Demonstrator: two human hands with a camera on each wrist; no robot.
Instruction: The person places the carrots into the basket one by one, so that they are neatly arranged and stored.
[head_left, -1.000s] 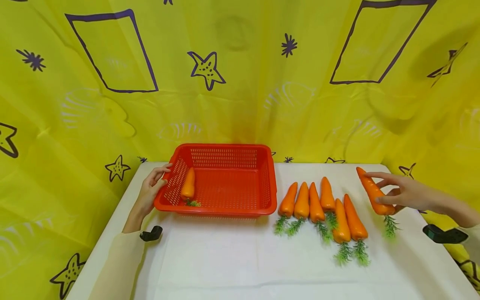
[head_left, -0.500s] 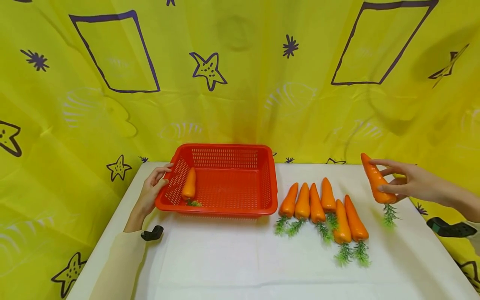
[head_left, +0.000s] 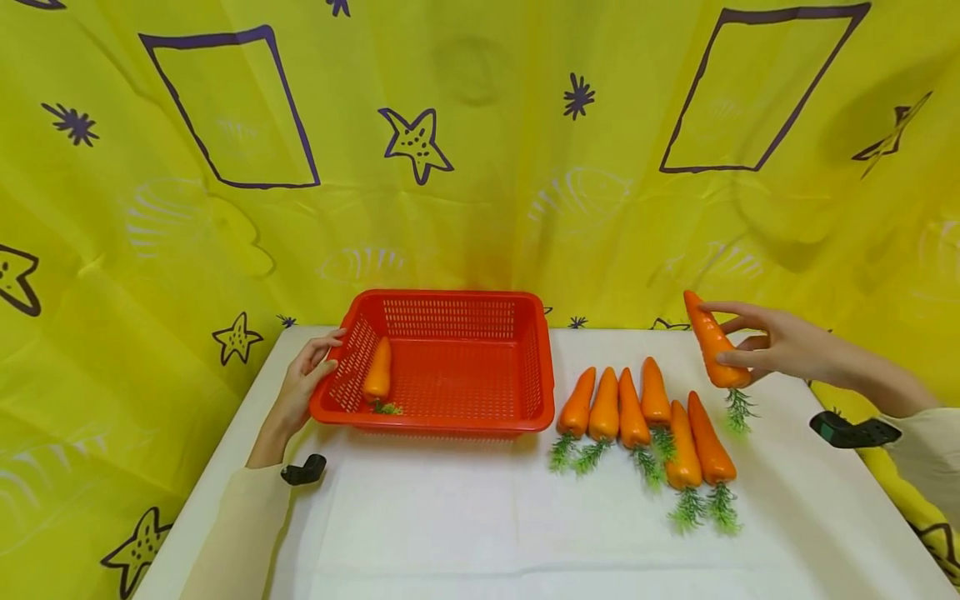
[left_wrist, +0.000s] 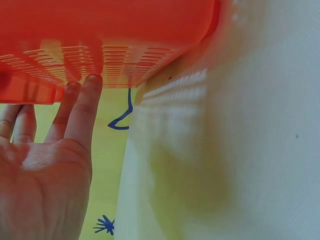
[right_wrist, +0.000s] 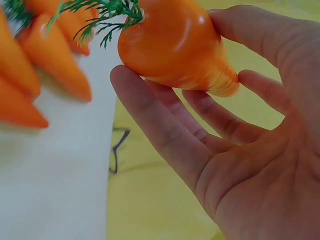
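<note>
Right hand: one, thumb and fingertips closed about a single carrot. Carrot held up off the table, near its far right side; tilted, orange tip upward and away, green fronds hanging at the lower end.

Left hand: one, at the left end of the basket, thumb over the rim, other fingers against the perforated outer wall, gripping it.

Basket: one, red plastic, rectangular, slotted sides, upright on the table. Contents: one basket carrot, lying at the left end beside the wall, fronds toward the person.

Loose carrots: six, on the table between basket and right hand; three side by side nearest the basket, a fourth just behind, two farther right and closer to the person. Tips point away; some fronds overlap.

Curtain: yellow, printed with stars and fish, behind the table.
</note>
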